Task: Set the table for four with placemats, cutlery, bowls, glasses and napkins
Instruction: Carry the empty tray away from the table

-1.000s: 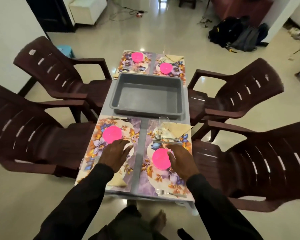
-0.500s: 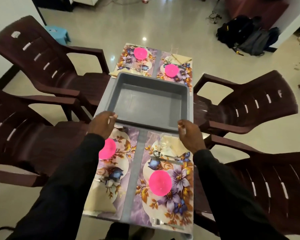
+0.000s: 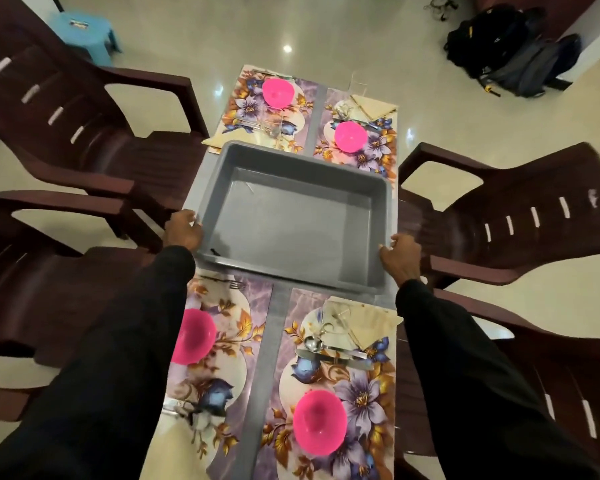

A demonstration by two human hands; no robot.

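Glossy pale floor, dark brown chairs (image 3: 520, 216) around a narrow table (image 3: 269, 327) — head view only. Grey tray (image 3: 291, 220) sits mid-table between four floral placemats (image 3: 340, 375), each with a pink bowl (image 3: 319, 422). Left hand (image 3: 184, 230) grips the tray's near-left rim, right hand (image 3: 400, 256) curls round its near-right corner. Spoon (image 3: 314, 344) and napkin (image 3: 364, 323) lie on the near-right mat.

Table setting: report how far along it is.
Done: four floral placemats, each with a pink bowl; cutlery, napkins and glasses show at several places, though not clearly at all four. In hand: the left hand and right hand grip the empty grey tray by its near corners. Left: probably just clearing that tray away.
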